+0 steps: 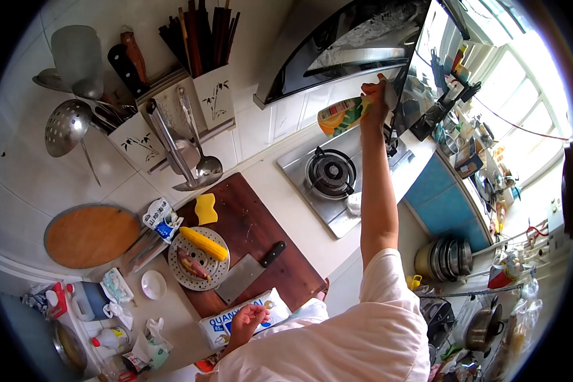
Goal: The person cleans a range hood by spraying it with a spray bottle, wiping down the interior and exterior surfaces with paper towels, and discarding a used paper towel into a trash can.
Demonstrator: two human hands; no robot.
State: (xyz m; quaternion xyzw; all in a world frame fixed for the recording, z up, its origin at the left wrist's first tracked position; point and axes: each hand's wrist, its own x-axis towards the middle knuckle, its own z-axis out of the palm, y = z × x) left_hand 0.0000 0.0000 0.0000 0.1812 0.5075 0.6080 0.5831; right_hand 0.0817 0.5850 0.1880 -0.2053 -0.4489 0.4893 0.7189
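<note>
A loose, pale pink short-sleeved top of plain, soft cloth (337, 350) spreads across the lower middle of the frame, looking almost white where light strikes it. Its wide right sleeve (391, 280), right of centre, ends in an even hem, with gentle creases running down into the body of the garment. Beyond the hem, the slender forearm (378, 184) and right hand (375, 105) are bare; so is the left hand (248, 322), lower centre.

A gas stove (332, 173) and cleaver (240, 279) show a kitchen.
</note>
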